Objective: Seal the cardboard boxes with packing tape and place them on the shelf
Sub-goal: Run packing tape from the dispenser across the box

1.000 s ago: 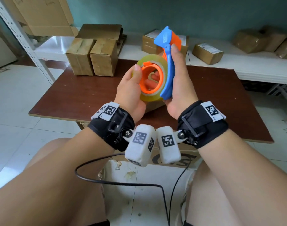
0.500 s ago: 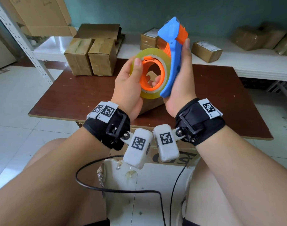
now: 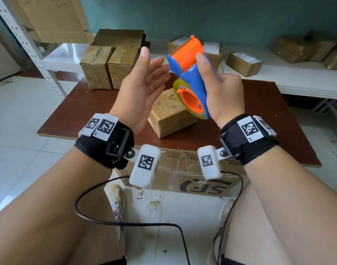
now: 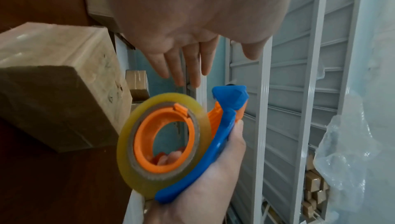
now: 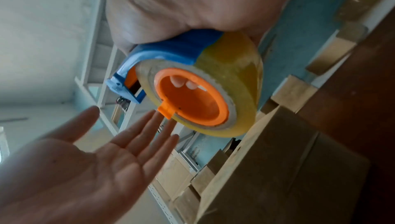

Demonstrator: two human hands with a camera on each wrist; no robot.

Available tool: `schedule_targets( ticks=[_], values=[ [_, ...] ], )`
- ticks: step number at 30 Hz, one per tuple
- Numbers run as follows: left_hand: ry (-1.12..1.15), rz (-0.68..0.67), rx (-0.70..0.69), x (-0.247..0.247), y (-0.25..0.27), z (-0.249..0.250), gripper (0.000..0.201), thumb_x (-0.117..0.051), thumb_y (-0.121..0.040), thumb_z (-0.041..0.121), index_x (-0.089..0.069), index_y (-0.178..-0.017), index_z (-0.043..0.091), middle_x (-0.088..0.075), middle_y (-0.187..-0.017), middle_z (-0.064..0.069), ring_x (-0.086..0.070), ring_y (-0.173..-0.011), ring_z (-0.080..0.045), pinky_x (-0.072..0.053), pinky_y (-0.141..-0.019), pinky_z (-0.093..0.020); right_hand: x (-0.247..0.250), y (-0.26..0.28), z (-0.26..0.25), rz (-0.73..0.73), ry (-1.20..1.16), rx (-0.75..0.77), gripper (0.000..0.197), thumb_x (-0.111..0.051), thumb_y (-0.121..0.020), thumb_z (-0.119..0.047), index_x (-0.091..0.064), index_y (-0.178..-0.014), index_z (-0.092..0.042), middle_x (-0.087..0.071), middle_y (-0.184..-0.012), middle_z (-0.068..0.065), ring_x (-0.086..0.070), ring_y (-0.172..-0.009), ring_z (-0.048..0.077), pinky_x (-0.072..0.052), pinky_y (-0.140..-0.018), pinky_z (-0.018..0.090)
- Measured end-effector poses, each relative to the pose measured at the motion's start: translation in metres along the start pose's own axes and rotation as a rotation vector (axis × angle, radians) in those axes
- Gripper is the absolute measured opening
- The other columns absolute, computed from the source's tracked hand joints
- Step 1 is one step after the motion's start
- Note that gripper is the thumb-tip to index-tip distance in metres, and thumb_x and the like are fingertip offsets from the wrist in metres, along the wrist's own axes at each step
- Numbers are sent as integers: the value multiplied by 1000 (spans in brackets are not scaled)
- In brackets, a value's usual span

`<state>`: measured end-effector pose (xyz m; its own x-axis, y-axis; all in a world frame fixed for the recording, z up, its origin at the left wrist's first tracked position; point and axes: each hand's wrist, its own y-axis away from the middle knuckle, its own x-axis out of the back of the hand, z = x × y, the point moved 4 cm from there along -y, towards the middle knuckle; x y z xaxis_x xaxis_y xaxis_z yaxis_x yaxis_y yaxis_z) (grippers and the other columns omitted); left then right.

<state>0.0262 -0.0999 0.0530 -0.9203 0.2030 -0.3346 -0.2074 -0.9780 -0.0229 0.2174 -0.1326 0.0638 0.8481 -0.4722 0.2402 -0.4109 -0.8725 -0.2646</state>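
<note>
A: While the head view looks down, what sits on the worktop point(image 3: 274, 119)?

B: One cardboard box point(image 3: 169, 113) lies near the front edge, closed, so its contents cannot be told. Two more boxes point(image 3: 110, 67) stand side by side at the far left edge. Beyond them the white shelf point(image 3: 297, 81) carries small parcels with paper labels too small to read.

A: And the tape dispenser?

B: The right hand point(image 3: 221, 92) grasps the blue and orange tape dispenser point(image 3: 190, 77) above that near box, thumb along the blue back, with the roll of clear tape point(image 3: 180, 87) at its lower end. The left hand point(image 3: 142, 88) is released, fingers straight, palm facing the dispenser just beside it; whether the fingertips touch it I cannot tell.

A: Any writing?

B: A large carton point(image 3: 192, 180) below the worktop's front edge shows "SF" upside down.

A: From the left wrist?

B: The left hand's point(image 4: 192, 24) straight fingers point(image 4: 177, 68) hang above the roll point(image 4: 136, 143), apart from it. The right hand point(image 4: 213, 177) wraps the dispenser's point(image 4: 213, 153) blue frame. The box point(image 4: 53, 95) is at the left, just beside the roll.

A: And the right wrist?

B: The dispenser point(image 5: 171, 48) sits against the right palm point(image 5: 192, 4), fingertips point(image 5: 177, 81) showing inside the roll's point(image 5: 235, 68) orange core. The open left hand point(image 5: 85, 168) reaches toward it from below, and the box point(image 5: 288, 168) lies at the lower right.
</note>
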Motion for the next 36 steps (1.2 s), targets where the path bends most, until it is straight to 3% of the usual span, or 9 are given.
schedule_targets(
  ticks=[2, 4, 7, 9, 11, 22, 27, 33, 36],
  values=[
    [-31, -45, 7, 1, 1, 1, 62, -39, -110, 59, -62, -142, 11, -76, -129, -3, -72, -121, -18, -46, -118, -44, 1, 1, 1, -49, 98, 62, 97, -65, -86, -79, -40, -59, 11, -39, -55, 30, -46, -55, 46, -36, -55, 48],
    [-84, -73, 37, 3, 1, 0, 52, -45, -110, 53, -68, -131, 12, -79, -116, -2, -75, -112, -18, -53, -110, -42, 3, 4, 0, -82, 181, 107, 100, -64, -83, -83, -41, -59, 10, -40, -58, 34, -44, -58, 48, -36, -55, 51],
    [-68, -78, 90, 8, 0, -6, 25, -57, -107, 32, -72, -113, 13, -77, -106, -8, -75, -101, -20, -60, -94, -37, 5, 7, -2, -106, 314, 141, 92, -62, -82, -85, -33, -49, -4, -27, -48, 15, -28, -48, 30, -27, -53, 46],
    [-50, -74, 106, 11, 0, -9, 22, -55, -106, 19, -73, -112, 9, -75, -108, -12, -74, -101, -22, -61, -91, -36, 4, 10, -3, -113, 381, 154, 87, -61, -82, -86, -29, -47, -14, -22, -45, 2, -24, -46, 19, -23, -53, 41],
    [-42, -71, 110, 13, 0, -10, 24, -53, -106, 14, -75, -114, 6, -76, -106, -11, -74, -100, -22, -61, -90, -35, 3, 12, -3, -127, 432, 168, 86, -60, -81, -87, -28, -47, -15, -22, -45, 0, -23, -46, 18, -23, -53, 39],
    [-66, -33, 152, 22, -2, -15, 17, -63, -107, 20, -75, -108, 7, -76, -96, -9, -72, -87, -18, -62, -82, -31, -3, 14, 5, -175, 542, 175, 86, -59, -81, -90, -31, -47, -16, -23, -44, -3, -27, -44, 17, -24, -51, 36],
    [-89, -28, 190, 23, -3, -17, 17, -68, -104, 27, -71, -103, 11, -76, -87, -2, -74, -86, -17, -62, -89, -34, -3, 15, 7, -186, 595, 194, 86, -57, -80, -91, -31, -47, -15, -24, -45, -2, -27, -45, 17, -24, -50, 34],
    [-71, 64, 251, 25, -7, -25, 14, -68, -104, 23, -73, -98, 11, -74, -77, -1, -72, -75, -13, -63, -81, -30, -6, 14, 11, -205, 645, 207, 88, -53, -78, -95, -42, -50, -12, -31, -46, 3, -31, -45, 18, -27, -49, 34],
    [-77, 108, 242, 26, -9, -27, 13, -68, -104, 19, -74, -98, 9, -74, -76, -3, -71, -69, -10, -63, -77, -28, -8, 16, 11, -216, 652, 203, 86, -54, -79, -93, -38, -49, -14, -29, -45, 1, -30, -44, 17, -25, -49, 34]
  ],
)
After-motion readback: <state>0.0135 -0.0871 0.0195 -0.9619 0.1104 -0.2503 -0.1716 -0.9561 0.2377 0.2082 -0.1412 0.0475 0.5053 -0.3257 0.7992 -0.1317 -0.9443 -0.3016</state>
